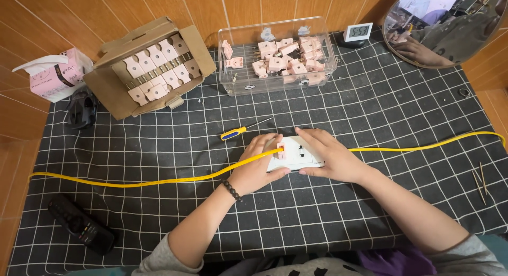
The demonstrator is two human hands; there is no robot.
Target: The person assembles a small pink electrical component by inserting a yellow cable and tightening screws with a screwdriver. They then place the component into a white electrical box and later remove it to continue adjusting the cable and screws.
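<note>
Holding a white socket block (pixel 294 154) at the centre of the frame, the left hand (pixel 257 165) and right hand (pixel 330 157) close their fingers on it from either side. A small pink plug (pixel 281 150) sits on the block's left end, and a yellow cable (pixel 159 179) runs across the counter (pixel 370 101) from left to right, passing at the block. Just above the left hand lies a screwdriver (pixel 244 129). At the upper middle stands a clear box (pixel 278 53) of pink plugs; upper left, a cardboard box (pixel 151 67).
</note>
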